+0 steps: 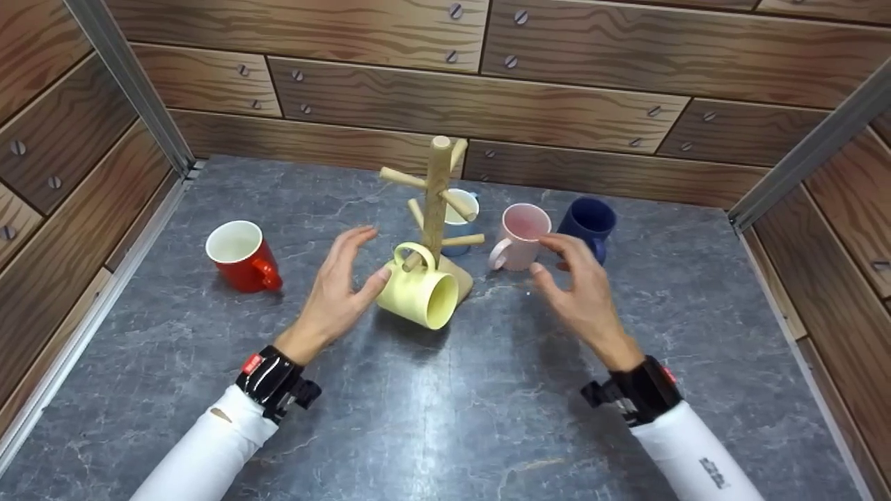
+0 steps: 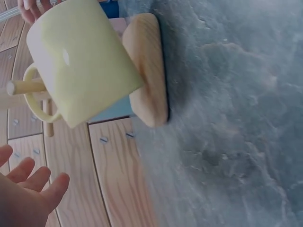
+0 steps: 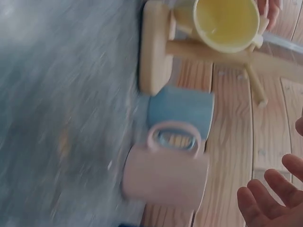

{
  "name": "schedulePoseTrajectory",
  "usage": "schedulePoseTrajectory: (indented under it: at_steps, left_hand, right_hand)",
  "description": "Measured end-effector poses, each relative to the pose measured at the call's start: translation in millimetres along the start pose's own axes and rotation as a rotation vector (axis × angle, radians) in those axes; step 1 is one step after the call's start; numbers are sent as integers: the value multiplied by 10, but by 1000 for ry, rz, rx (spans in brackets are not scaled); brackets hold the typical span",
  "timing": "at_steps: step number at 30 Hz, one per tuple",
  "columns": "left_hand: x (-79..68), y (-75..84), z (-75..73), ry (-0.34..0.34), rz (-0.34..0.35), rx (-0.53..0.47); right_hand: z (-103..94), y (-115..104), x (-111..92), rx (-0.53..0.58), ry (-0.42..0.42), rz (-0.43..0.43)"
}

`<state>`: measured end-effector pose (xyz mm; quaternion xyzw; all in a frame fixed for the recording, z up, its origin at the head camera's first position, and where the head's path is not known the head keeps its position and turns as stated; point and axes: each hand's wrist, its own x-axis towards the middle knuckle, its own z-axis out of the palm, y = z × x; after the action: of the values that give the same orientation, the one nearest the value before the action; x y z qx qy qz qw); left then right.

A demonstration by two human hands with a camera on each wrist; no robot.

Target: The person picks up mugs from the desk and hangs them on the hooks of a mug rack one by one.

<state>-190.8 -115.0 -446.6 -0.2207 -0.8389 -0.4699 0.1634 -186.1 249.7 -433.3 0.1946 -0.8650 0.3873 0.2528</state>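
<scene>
A yellow mug [image 1: 418, 296] hangs by its handle from a low peg of the wooden mug tree [image 1: 437, 188], tilted with its mouth toward the right. Just left of it is my left hand [image 1: 337, 289], fingers spread and holding nothing; the left wrist view shows a gap between the hand and the yellow mug [image 2: 85, 61]. My right hand [image 1: 581, 292] is in front of the pink mug [image 1: 523, 240], thumb and fingers apart, with nothing in its grasp. In the right wrist view the pink mug [image 3: 165, 177] stands clear of the fingers [image 3: 265, 201].
Behind the mug tree stands a light blue mug [image 1: 461, 216], partly hidden. A dark blue mug [image 1: 588, 219] stands right of the pink one, partly behind my right hand. At the left is a red mug [image 1: 243, 257]. Wood-patterned walls [image 1: 390, 90] enclose the grey tabletop [image 1: 445, 431].
</scene>
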Motion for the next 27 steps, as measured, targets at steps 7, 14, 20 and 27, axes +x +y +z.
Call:
schedulePoseTrajectory:
  at_steps: [7, 14, 20, 27]
  left_hand:
    - [-97, -97, -4, -21, -41, 19]
    - [-179, -160, 29, -40, -69, 27]
    - [-246, -181, 30, -42, -94, 40]
    - [-332, -226, 39, -64, -116, 43]
  right_hand:
    - [-260, 346, -122, -91, 38, 52]
    - [-387, 611, -162, -162, 28, 122]
    - [-389, 761, -67, -200, 35, 159]
    - [-397, 826, 144, -245, -1, 220]
